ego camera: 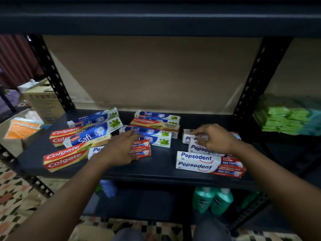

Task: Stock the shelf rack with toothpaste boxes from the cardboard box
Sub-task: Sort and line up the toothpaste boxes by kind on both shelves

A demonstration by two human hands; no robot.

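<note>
Several toothpaste boxes lie on the dark shelf [161, 169]. Colgate boxes [65, 158] and Safi boxes [92, 134] lie at the left; more Safi boxes [157, 115] are stacked at the back middle. My left hand [119, 148] lies over a Pepsodent box [141, 148], fingers stretched towards a Safi box [147, 132]. My right hand [214, 138] has its fingers curled on the top of a stack of Pepsodent boxes [199, 148]. Two more Pepsodent boxes [208, 164] lie at the front right.
A cardboard box [44, 103] stands on the floor to the left, beyond the rack post [50, 72]. Green packets [284, 117] are stacked on the neighbouring shelf at right. Teal bottles [212, 200] stand on the lower shelf. The back of the shelf is bare.
</note>
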